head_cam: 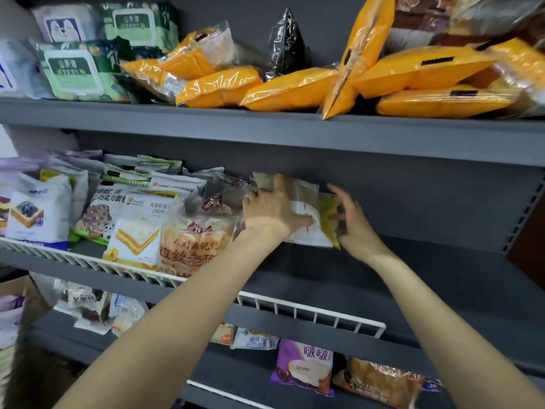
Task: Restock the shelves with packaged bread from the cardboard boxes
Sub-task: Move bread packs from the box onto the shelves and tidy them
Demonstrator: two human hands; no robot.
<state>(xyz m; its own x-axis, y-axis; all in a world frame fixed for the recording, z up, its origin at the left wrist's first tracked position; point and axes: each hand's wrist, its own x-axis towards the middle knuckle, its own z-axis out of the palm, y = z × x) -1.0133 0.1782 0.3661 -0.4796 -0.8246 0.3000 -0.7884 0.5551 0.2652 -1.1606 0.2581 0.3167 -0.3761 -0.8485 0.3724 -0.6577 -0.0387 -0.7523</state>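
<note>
Packaged bread [306,222] in a white and yellow wrapper stood near the middle of the grey shelf [383,278], well back from its front edge with the white wire rail [309,312]. The left hand [269,206] had its fingers spread flat against the pack, not curled round it, and the right hand [349,219] sat loose and uncurled at the pack's right side. Just left were more bread packs [188,240], orange packs [295,88] lay on the shelf above.
</note>
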